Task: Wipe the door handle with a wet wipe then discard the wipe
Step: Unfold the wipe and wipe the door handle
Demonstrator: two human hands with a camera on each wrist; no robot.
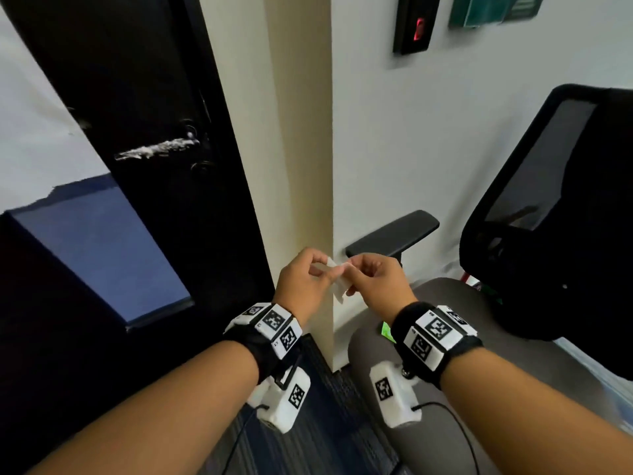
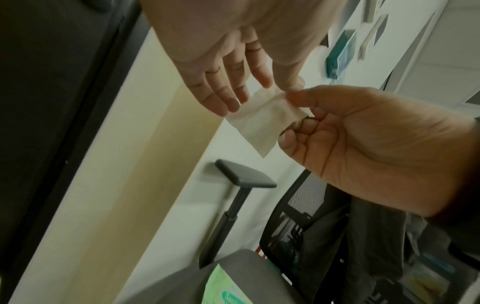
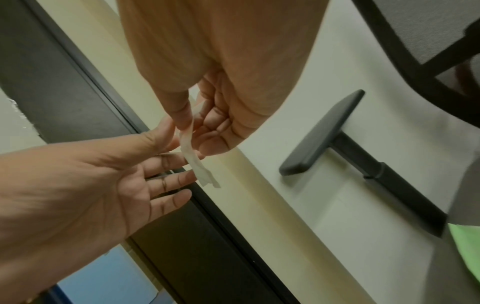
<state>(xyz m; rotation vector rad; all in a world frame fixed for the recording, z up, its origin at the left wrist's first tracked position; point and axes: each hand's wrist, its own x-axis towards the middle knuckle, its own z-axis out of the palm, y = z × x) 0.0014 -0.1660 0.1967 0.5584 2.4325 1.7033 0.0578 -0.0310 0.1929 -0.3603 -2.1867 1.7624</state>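
Both hands, left hand (image 1: 301,281) and right hand (image 1: 378,279), pinch the wipe (image 1: 337,284). A chair (image 1: 548,214) stands right, the door handle (image 1: 157,149) far left.

The door handle (image 1: 159,149), up and left of the hands, shows only as a smeared pale streak; its shape cannot be read. In the head view the wet wipe (image 1: 337,281) is largely covered by the fingers of the left hand (image 1: 301,286) and right hand (image 1: 375,281). Below the hands, the green wipes pack (image 2: 226,288) is cut off by the picture's bottom edge, its print partly legible. The chair (image 1: 555,186) right of the hands runs off the edge.
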